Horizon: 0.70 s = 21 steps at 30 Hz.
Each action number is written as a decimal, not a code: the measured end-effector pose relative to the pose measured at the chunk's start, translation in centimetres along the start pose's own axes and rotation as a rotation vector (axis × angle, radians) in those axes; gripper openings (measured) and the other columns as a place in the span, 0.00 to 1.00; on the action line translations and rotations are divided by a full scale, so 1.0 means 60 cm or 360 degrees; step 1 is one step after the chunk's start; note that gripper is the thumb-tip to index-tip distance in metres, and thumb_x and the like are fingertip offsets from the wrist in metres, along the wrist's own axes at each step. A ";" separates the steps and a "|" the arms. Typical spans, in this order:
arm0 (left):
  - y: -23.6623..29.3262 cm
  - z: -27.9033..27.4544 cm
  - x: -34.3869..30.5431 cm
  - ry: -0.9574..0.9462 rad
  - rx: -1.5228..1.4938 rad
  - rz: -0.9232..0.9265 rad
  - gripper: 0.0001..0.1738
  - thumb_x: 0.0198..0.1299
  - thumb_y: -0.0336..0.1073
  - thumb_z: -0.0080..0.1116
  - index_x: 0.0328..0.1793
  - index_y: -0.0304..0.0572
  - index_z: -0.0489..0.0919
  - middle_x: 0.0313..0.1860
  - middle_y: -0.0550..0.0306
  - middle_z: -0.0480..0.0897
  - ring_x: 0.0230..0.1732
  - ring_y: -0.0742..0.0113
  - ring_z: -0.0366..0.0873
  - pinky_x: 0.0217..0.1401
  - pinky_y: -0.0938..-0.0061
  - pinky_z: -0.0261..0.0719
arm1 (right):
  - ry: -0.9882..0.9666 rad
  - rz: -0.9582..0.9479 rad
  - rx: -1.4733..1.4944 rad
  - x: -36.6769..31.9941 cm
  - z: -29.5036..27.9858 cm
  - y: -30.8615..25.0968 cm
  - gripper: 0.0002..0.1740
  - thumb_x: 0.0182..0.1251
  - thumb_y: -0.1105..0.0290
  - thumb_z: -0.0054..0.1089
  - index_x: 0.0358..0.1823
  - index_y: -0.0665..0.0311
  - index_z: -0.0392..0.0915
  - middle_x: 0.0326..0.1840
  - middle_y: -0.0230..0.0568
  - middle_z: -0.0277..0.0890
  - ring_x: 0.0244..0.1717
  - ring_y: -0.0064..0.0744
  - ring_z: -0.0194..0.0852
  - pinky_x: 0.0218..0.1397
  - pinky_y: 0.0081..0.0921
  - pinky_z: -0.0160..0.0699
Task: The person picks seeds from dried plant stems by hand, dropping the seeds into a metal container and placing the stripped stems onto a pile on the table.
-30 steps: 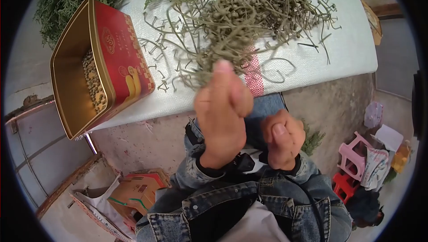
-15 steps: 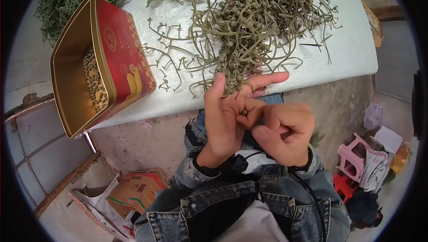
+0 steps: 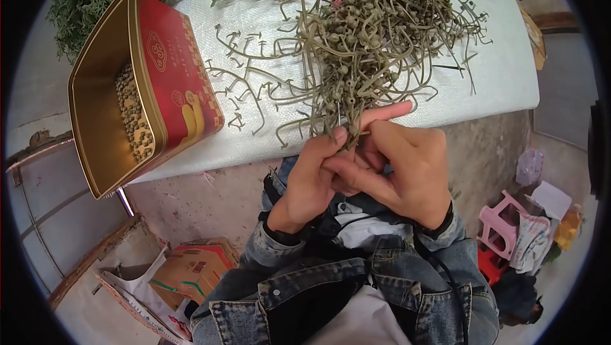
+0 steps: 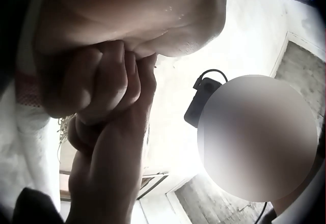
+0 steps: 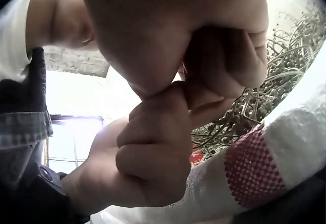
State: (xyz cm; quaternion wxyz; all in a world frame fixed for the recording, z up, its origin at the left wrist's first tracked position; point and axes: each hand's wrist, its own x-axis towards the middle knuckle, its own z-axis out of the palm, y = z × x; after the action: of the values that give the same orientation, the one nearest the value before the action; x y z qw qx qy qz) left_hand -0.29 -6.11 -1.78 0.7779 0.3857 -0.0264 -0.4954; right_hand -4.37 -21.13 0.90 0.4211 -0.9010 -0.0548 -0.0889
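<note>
At the near edge of the sack-covered surface, my left hand (image 3: 309, 183) and right hand (image 3: 414, 170) meet, fingertips against fingertips. The left hand pinches a thin stem (image 3: 365, 132) at its thumb, while its index finger points out to the right. My right hand's fingers curl in with the thumb against the left fingers; what lies between them is hidden. Just beyond the hands, a tangled heap of dry stems with round pods (image 3: 382, 27) reaches to the left thumb. In the right wrist view both hands press close together, with the pod stems behind.
A red tin (image 3: 175, 78), gold inside and tipped toward me, holds loose round pods (image 3: 132, 116) at the left. Bare stems (image 3: 254, 84) are scattered between tin and heap. Green sprigs (image 3: 127, 8) lie at the back left. Below right stands a pink stool (image 3: 499, 224); below left, a cardboard box (image 3: 191, 272).
The hands met and drew together; the left thumb came down from upright toward the fingers. The pod seen in the left hand's curled fingers half a second ago is now hidden. The right hand moved up.
</note>
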 end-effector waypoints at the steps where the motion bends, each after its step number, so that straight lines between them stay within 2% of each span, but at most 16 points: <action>1: -0.001 -0.003 -0.001 -0.0004 0.0001 -0.0002 0.40 0.69 0.57 0.29 0.78 0.34 0.58 0.26 0.68 0.72 0.23 0.81 0.58 0.28 0.85 0.54 | 0.0004 0.0002 -0.0002 0.001 -0.001 0.002 0.21 0.51 0.67 0.77 0.20 0.63 0.68 0.13 0.35 0.64 0.12 0.34 0.61 0.16 0.28 0.58; 4: -0.003 -0.007 -0.007 0.0138 0.0016 -0.0012 0.39 0.70 0.53 0.29 0.71 0.22 0.62 0.26 0.55 0.78 0.22 0.75 0.64 0.25 0.80 0.59 | -0.0145 0.0046 0.0082 0.003 -0.003 0.006 0.17 0.53 0.65 0.75 0.24 0.64 0.72 0.15 0.37 0.67 0.14 0.38 0.66 0.18 0.29 0.62; 9: 0.015 0.000 -0.008 0.0097 0.0089 -0.0063 0.36 0.72 0.55 0.29 0.63 0.25 0.71 0.28 0.53 0.79 0.23 0.75 0.65 0.25 0.81 0.60 | -0.0147 -0.0134 -0.0240 0.006 0.000 0.003 0.13 0.57 0.64 0.71 0.29 0.65 0.76 0.19 0.38 0.72 0.17 0.43 0.72 0.20 0.32 0.66; 12: 0.021 0.000 -0.011 0.0037 0.0227 -0.0255 0.37 0.72 0.61 0.31 0.77 0.44 0.63 0.28 0.69 0.71 0.25 0.84 0.57 0.28 0.85 0.52 | -0.0308 -0.0264 -0.0217 0.002 -0.003 0.019 0.11 0.58 0.64 0.68 0.29 0.63 0.78 0.20 0.38 0.75 0.19 0.43 0.75 0.21 0.35 0.69; 17: 0.013 -0.007 -0.006 -0.0022 0.0191 -0.0290 0.40 0.71 0.67 0.29 0.76 0.45 0.64 0.28 0.69 0.71 0.27 0.84 0.58 0.28 0.85 0.53 | -0.0349 -0.0248 0.0038 0.003 -0.007 0.024 0.09 0.59 0.66 0.67 0.27 0.62 0.79 0.21 0.38 0.77 0.19 0.43 0.75 0.23 0.35 0.70; 20: 0.018 -0.002 -0.010 0.0145 0.0161 -0.0232 0.35 0.74 0.57 0.34 0.65 0.31 0.73 0.32 0.58 0.81 0.27 0.75 0.69 0.25 0.82 0.61 | -0.0399 -0.0238 0.0098 0.003 -0.008 0.029 0.07 0.59 0.69 0.65 0.25 0.61 0.78 0.19 0.38 0.75 0.19 0.43 0.74 0.23 0.34 0.70; 21: 0.018 0.003 -0.009 0.0143 0.0161 -0.0232 0.35 0.74 0.57 0.34 0.65 0.31 0.73 0.32 0.58 0.81 0.27 0.75 0.69 0.25 0.82 0.61 | -0.0398 -0.0236 0.0097 0.002 -0.006 0.032 0.07 0.59 0.69 0.65 0.25 0.61 0.78 0.19 0.38 0.75 0.19 0.43 0.74 0.23 0.34 0.70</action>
State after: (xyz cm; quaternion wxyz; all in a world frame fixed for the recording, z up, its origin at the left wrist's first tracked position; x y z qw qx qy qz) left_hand 0.17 -5.56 -0.79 0.7197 0.4471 0.0119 -0.5310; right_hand -3.98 -22.64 -0.29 0.4305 -0.8853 -0.1760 -0.0052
